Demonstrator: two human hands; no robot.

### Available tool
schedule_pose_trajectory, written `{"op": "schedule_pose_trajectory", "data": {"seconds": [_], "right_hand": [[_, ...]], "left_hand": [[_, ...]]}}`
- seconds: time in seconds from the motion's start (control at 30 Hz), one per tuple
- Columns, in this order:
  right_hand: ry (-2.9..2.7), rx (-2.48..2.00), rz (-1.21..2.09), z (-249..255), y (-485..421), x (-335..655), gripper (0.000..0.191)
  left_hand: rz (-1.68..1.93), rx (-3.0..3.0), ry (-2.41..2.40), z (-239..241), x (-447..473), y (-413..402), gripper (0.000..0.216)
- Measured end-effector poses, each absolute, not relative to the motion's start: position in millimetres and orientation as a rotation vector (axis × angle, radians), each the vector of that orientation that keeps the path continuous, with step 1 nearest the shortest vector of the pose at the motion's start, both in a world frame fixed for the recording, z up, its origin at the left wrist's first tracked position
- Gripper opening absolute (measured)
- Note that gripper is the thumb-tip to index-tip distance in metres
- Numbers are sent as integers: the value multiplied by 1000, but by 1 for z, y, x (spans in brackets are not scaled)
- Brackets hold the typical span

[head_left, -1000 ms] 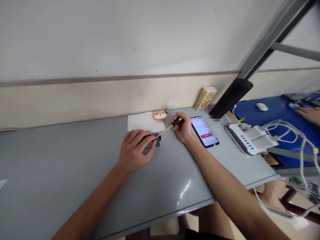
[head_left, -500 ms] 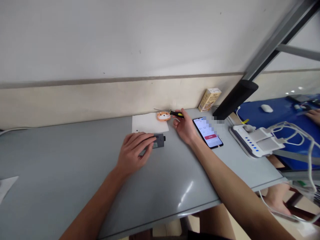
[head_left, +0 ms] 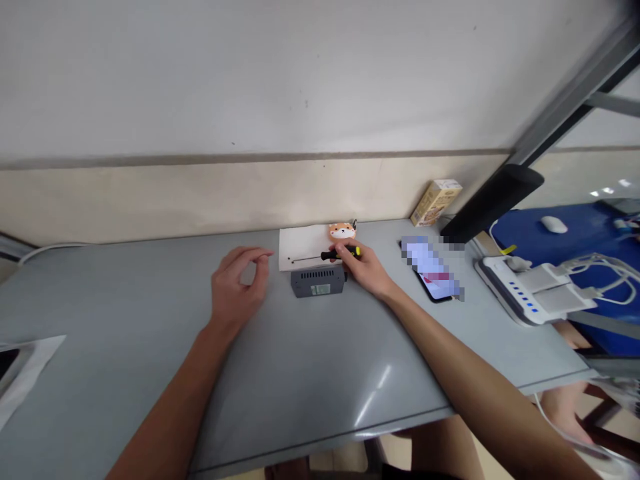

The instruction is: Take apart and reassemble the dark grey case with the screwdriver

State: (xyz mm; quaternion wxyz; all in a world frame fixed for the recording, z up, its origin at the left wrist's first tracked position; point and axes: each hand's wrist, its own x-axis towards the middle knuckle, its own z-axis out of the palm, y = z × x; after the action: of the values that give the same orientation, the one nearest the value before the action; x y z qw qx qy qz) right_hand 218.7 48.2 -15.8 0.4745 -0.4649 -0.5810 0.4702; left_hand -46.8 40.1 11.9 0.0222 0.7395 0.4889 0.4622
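Note:
My right hand (head_left: pixel 365 267) grips a screwdriver (head_left: pixel 341 253) by its black and yellow handle. The thin shaft points left over a white sheet of paper (head_left: pixel 305 240), and its tip is close to small dark bits (head_left: pixel 289 259), perhaps screws. Just in front of the paper lies a dark grey box-shaped device (head_left: pixel 318 283) with a row of slots and a pale label. My left hand (head_left: pixel 240 283) is to the left of the device, apart from it. Its thumb and forefinger meet in a ring; anything between the tips is too small to make out.
An orange and white animal-face item (head_left: pixel 343 231) rests at the paper's back right. Further right are a phone (head_left: pixel 433 270), a small carton (head_left: pixel 436 202), a black post (head_left: pixel 493 203) and a power strip (head_left: pixel 510 293) with cables. Another sheet (head_left: pixel 43 357) lies far left.
My left hand has come off the device and moved left, its thumb and forefinger now together. My right hand has brought the screwdriver down over the paper, beside the device. The view has shifted slightly.

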Motion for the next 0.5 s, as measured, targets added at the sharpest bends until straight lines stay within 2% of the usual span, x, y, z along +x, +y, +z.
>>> {"op": "schedule_pose_trajectory", "data": {"seconds": [0.13,0.27,0.4,0.5], "right_hand": [[-1443,-1107,1150,-12,46,218,42],[-1236,-1120,1160,-8,47,218,41],[-983,-1048,1231,-5,53,225,47],[-850,-1038,1228,-5,59,234,52]], "left_hand": [[1207,2358,1230,21,-42,28,17],[925,2346,1090,18,-38,24,24],[982,2155,1162,7,-30,26,17],[1005,1948,1221,1,-24,29,20]]}}
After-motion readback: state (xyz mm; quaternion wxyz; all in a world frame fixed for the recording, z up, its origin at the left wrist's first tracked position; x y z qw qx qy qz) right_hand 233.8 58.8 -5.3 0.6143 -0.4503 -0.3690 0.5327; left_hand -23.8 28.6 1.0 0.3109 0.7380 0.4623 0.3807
